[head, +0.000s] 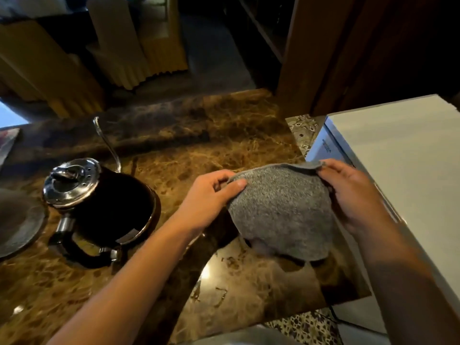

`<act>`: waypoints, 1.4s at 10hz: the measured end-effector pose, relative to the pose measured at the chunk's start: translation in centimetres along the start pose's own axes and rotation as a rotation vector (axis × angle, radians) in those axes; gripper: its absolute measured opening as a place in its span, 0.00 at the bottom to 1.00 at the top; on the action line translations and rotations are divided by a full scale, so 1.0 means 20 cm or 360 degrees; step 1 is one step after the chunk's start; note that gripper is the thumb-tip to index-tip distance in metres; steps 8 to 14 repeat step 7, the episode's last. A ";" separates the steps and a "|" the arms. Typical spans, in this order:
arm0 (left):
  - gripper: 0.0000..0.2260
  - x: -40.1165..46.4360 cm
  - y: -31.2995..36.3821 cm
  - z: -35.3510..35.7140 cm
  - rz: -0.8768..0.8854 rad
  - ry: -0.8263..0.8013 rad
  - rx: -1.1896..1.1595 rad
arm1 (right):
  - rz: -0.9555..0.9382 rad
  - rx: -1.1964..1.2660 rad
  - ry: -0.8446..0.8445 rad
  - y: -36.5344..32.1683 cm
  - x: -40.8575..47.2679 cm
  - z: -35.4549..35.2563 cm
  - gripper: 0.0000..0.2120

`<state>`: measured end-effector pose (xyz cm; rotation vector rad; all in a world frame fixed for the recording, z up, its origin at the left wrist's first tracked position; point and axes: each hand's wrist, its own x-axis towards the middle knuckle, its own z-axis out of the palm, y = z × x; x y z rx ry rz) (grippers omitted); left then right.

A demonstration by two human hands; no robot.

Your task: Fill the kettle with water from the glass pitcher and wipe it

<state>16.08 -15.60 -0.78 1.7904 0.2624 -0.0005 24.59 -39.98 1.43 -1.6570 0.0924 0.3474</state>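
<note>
A black gooseneck kettle (117, 205) with a shiny steel lid (71, 184) and a thin curved spout (107, 143) stands on the brown marble counter (189, 135) at the left. To its right, both my hands hold up a grey cloth (281, 210) above the counter. My left hand (211, 195) pinches the cloth's upper left edge with thumb on top. My right hand (353, 197) grips its upper right edge. The cloth hangs down between them. No glass pitcher is in view.
A white box-like appliance (398, 155) stands right of the counter. A round grey plate or base (17, 227) lies at the left edge beside the kettle. Wooden furniture and yellow ridged panels (119, 53) stand beyond the counter's far edge.
</note>
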 end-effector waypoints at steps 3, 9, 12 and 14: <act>0.08 0.45 -0.29 0.04 -0.0046 0.0407 0.1250 | -0.0394 -0.1160 0.0189 0.29 0.51 0.15 0.03; 0.16 0.49 -0.17 -0.10 0.0261 0.0131 0.2006 | -0.0585 -0.2034 0.0036 0.18 0.58 0.24 0.15; 0.16 0.49 -0.17 -0.10 0.0261 0.0131 0.2006 | -0.0585 -0.2034 0.0036 0.18 0.58 0.24 0.15; 0.16 0.49 -0.17 -0.10 0.0261 0.0131 0.2006 | -0.0585 -0.2034 0.0036 0.18 0.58 0.24 0.15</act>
